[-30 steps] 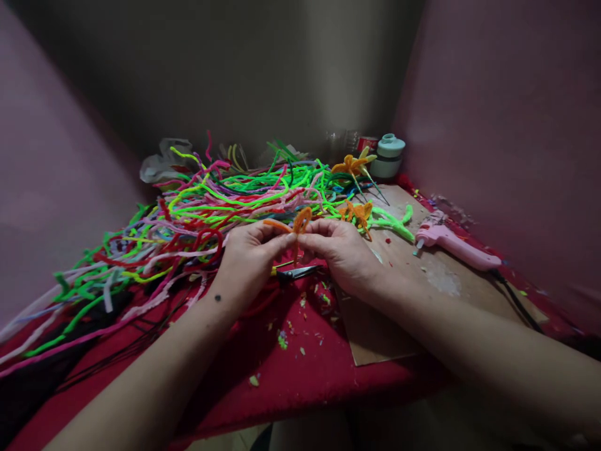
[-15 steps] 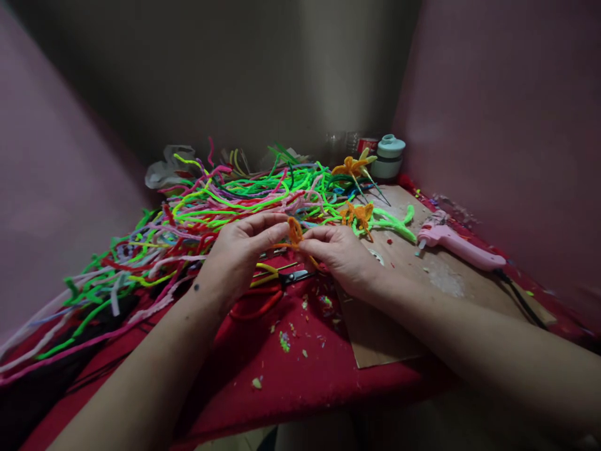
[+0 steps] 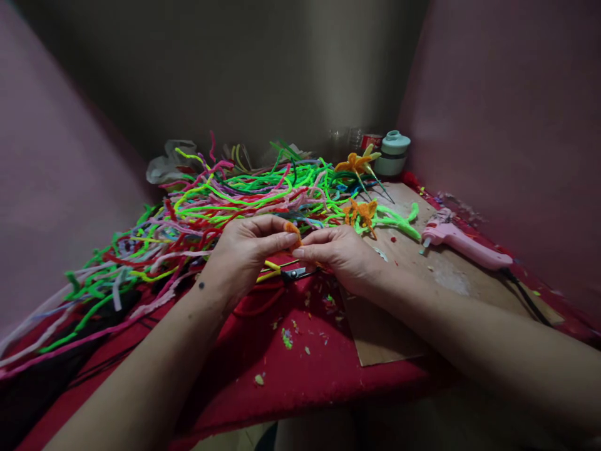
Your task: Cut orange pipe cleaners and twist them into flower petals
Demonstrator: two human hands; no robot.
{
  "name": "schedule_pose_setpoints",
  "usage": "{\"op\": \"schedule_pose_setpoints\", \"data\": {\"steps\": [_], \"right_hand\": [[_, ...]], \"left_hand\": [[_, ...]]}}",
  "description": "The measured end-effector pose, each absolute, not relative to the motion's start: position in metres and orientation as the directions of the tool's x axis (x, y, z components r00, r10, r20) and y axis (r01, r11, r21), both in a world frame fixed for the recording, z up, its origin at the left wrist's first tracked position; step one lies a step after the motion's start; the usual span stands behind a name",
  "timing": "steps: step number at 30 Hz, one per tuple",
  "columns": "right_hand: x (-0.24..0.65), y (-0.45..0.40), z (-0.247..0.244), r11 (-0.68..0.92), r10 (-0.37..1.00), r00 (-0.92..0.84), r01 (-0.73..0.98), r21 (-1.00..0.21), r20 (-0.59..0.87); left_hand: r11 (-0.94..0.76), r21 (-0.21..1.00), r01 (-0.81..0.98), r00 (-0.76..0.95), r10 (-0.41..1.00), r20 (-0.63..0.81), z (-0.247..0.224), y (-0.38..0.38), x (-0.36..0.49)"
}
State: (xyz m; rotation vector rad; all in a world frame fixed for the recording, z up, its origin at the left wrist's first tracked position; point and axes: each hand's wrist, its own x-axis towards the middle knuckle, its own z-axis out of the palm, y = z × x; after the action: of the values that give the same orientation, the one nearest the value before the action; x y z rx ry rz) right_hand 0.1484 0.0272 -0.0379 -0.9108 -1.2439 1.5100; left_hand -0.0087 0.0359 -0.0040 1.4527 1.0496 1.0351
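Note:
An orange pipe cleaner (image 3: 293, 229), bent into a small loop, is pinched between my two hands above the table. My left hand (image 3: 256, 247) grips it from the left with thumb and forefinger. From the right, my right hand (image 3: 340, 254) closes thumb and fingertips on its lower part, hiding much of it. Below the hands lie scissors (image 3: 268, 273) with yellow and red handles, partly covered by my left hand. Just beyond my right hand rests an orange pipe-cleaner flower (image 3: 360, 214) beside a bright green fuzzy piece (image 3: 397, 220).
A big heap of coloured pipe cleaners (image 3: 253, 194) spreads across the back and left. On the right, a pink glue gun (image 3: 469, 244) lies on a brown board (image 3: 389, 344). A lidded bottle (image 3: 393, 153) stands behind. Scraps dot the red cloth (image 3: 295, 382).
The orange loop has tipped over and shows less between my fingers. My hands have drawn slightly closer together. The whole view has shifted a little.

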Motion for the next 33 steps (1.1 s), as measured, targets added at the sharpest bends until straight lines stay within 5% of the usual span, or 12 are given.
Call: {"op": "schedule_pose_setpoints", "data": {"steps": [8,17,28,33], "right_hand": [[0.146,0.026,-0.037,-0.049,0.977,-0.213,-0.227,-0.973,0.000],[0.149,0.026,-0.039,0.064,0.976,-0.206,-0.015,-0.998,0.066],[0.145,0.018,-0.031,0.126,0.972,-0.199,-0.012,-0.992,0.126],[0.145,0.021,-0.033,0.024,0.974,-0.222,-0.089,-0.996,0.043]], "left_hand": [[-0.093,0.991,-0.096,0.274,0.955,0.116,-0.010,0.037,-0.006],[-0.068,0.990,0.126,0.276,0.961,0.031,-0.006,0.037,-0.008],[0.114,0.989,-0.098,0.142,0.985,-0.100,-0.011,0.034,0.001],[-0.070,0.994,0.087,0.164,0.985,0.055,-0.009,0.030,0.001]]}}
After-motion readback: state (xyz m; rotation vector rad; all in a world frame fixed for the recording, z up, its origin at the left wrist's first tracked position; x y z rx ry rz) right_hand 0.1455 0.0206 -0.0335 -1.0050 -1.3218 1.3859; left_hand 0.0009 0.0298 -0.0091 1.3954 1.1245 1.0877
